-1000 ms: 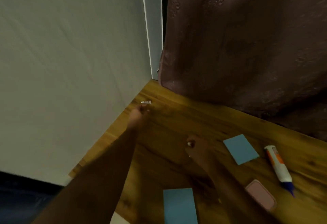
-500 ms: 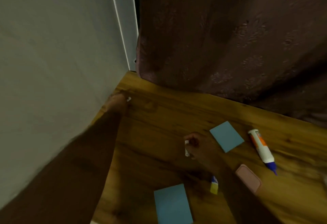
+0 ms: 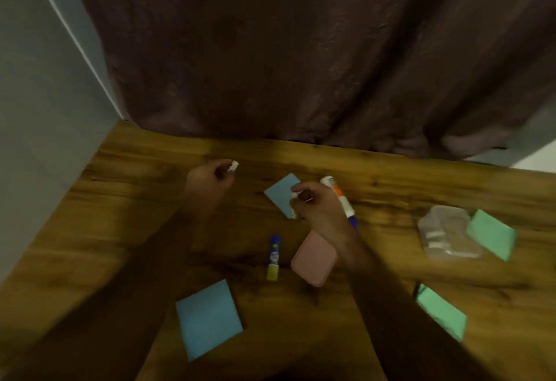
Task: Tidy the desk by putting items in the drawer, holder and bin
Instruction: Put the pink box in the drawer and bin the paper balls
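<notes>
My left hand [image 3: 210,177] hovers over the back of the wooden desk [image 3: 126,230], fingers pinched on a small white scrap [image 3: 233,166]. My right hand [image 3: 319,203] is closed on another small white scrap [image 3: 294,204] above a small blue note [image 3: 279,192]. Half hidden behind that hand lies a white glue bottle [image 3: 340,197] with an orange band. A blue and yellow glue stick [image 3: 273,258] and a pink eraser-like block [image 3: 313,258] lie nearer me. A larger blue note [image 3: 209,322] sits at the front.
Two green notes [image 3: 492,234] [image 3: 442,311] and a clear plastic box [image 3: 448,234] lie on the right. A dark curtain [image 3: 301,49] hangs behind the desk and a grey wall [image 3: 39,110] bounds it on the left. No drawer, holder or bin is in view.
The view has swung right, revealing the green notes and plastic box. My left hand picked up the white scrap near the wall corner and drew back; my right hand moved over the small blue note.
</notes>
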A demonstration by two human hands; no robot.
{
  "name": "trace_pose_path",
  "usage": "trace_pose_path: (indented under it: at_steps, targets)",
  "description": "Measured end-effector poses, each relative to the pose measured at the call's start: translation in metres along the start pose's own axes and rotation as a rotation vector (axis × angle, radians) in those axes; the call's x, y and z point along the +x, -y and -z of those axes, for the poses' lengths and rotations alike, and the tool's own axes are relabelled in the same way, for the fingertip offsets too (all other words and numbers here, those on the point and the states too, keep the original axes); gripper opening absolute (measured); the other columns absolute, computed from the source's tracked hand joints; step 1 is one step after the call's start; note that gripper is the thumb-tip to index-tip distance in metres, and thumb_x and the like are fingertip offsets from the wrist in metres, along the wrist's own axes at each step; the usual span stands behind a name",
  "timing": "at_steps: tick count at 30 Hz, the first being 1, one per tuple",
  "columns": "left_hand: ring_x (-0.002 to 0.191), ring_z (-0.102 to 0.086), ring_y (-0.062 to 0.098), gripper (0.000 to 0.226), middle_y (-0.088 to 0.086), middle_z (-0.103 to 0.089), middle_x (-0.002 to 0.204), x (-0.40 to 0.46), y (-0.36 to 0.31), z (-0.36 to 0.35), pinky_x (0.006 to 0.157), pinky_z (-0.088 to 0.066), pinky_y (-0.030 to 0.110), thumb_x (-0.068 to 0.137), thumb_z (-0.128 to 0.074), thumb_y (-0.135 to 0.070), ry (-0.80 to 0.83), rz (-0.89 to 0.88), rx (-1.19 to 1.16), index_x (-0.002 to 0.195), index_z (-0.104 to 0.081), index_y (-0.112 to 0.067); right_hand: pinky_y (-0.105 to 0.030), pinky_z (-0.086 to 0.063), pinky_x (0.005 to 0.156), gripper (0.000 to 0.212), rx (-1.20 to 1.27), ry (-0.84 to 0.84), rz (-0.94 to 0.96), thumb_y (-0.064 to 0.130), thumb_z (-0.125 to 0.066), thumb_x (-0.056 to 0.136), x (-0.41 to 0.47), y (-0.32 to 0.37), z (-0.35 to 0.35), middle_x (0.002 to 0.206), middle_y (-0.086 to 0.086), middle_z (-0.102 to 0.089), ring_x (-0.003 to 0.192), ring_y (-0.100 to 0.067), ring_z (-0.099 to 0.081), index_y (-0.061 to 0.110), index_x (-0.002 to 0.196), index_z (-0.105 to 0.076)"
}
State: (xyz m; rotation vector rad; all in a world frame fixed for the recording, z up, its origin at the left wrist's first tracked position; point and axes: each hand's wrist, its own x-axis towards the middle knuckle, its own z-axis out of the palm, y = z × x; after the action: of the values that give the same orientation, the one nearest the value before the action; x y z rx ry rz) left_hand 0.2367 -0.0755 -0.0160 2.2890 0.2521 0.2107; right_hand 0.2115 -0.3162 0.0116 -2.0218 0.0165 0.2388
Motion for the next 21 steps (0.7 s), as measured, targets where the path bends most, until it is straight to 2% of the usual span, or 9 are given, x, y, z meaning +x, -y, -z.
trace_pose_path:
  at_steps: [2, 4, 6, 8, 10, 14, 18, 21]
  targets:
    - [0.088, -0.06, 0.009, 0.029, -0.004, -0.069, 0.102, -0.011, -0.033, -0.032, 0.07, -0.044, 0.021, 0.09, -0.065, -0.026, 0.054, -0.056, -0.052, 0.118, -0.067, -0.024, -0.028, -0.054, 0.063, 0.023, 0.009, -0.074, -0.033, 0.004, -0.066, 0.085, -0.005, -0.012, 0.046, 0.085, 0.002, -0.069, 0.075, -0.014, -0.066, 0.026, 0.091, -0.064]
    - [0.09, -0.061, 0.011, 0.028, 0.0, -0.069, 0.103, -0.023, -0.071, -0.066, 0.074, -0.044, 0.022, 0.089, -0.066, -0.023, 0.11, -0.138, -0.1, 0.116, -0.068, -0.02, -0.027, -0.054, 0.07, 0.023, -0.055, -0.174, -0.027, 0.002, -0.069, 0.081, -0.01, -0.027, 0.099, 0.086, 0.0, -0.07, 0.079, -0.018, -0.066, 0.024, 0.09, -0.066]
    - [0.088, -0.059, 0.009, 0.027, 0.0, -0.069, 0.101, -0.034, -0.107, -0.096, 0.075, -0.042, 0.018, 0.088, -0.067, -0.02, 0.144, -0.208, -0.118, 0.114, -0.069, -0.017, -0.029, -0.052, 0.078, 0.021, -0.227, -0.271, -0.027, 0.008, -0.073, 0.079, -0.012, -0.041, 0.151, 0.091, -0.003, -0.072, 0.087, -0.02, -0.067, 0.018, 0.097, -0.07]
    - [0.09, -0.059, 0.007, 0.028, -0.006, -0.066, 0.1, -0.048, -0.144, -0.126, 0.078, -0.044, 0.018, 0.088, -0.066, -0.02, 0.2, -0.233, -0.145, 0.116, -0.069, -0.019, -0.024, -0.046, 0.075, 0.026, -0.433, -0.314, -0.036, 0.015, -0.075, 0.08, -0.017, -0.053, 0.202, 0.093, -0.003, -0.073, 0.088, -0.019, -0.067, 0.016, 0.105, -0.069]
    - [0.092, -0.061, 0.009, 0.029, -0.006, -0.066, 0.1, -0.061, -0.178, -0.156, 0.082, -0.049, 0.024, 0.089, -0.065, -0.021, 0.246, -0.253, -0.177, 0.117, -0.068, -0.019, -0.024, -0.045, 0.074, 0.026, -0.581, -0.302, -0.064, 0.017, -0.074, 0.08, -0.021, -0.068, 0.244, 0.093, -0.002, -0.073, 0.09, -0.021, -0.067, 0.017, 0.104, -0.068]
    - [0.093, -0.057, 0.004, 0.031, -0.008, -0.062, 0.106, -0.085, -0.228, -0.2, 0.081, -0.04, 0.016, 0.089, -0.064, -0.024, 0.289, -0.311, -0.099, 0.12, -0.067, -0.021, -0.029, -0.051, 0.068, 0.01, -0.843, -0.18, -0.061, 0.018, -0.067, 0.082, -0.023, -0.105, 0.28, 0.087, -0.002, -0.072, 0.084, -0.024, -0.068, 0.023, 0.09, -0.067]
    - [0.099, -0.062, 0.011, 0.03, -0.002, -0.067, 0.111, -0.105, -0.251, -0.229, 0.084, -0.046, 0.022, 0.09, -0.063, -0.025, 0.29, -0.3, -0.071, 0.119, -0.067, -0.021, -0.027, -0.04, 0.062, 0.01, -1.046, -0.045, 0.003, 0.02, -0.057, 0.092, -0.027, -0.132, 0.284, 0.085, 0.002, -0.065, 0.075, -0.018, -0.057, 0.025, 0.098, -0.063]
    - [0.101, -0.062, 0.01, 0.03, -0.002, -0.066, 0.114, -0.116, -0.257, -0.242, 0.086, -0.046, 0.021, 0.09, -0.063, -0.025, 0.304, -0.294, -0.046, 0.12, -0.067, -0.021, -0.029, -0.042, 0.063, 0.012, -1.081, 0.014, 0.037, 0.019, -0.056, 0.093, -0.031, -0.144, 0.281, 0.09, 0.002, -0.065, 0.079, -0.018, -0.057, 0.025, 0.101, -0.063]
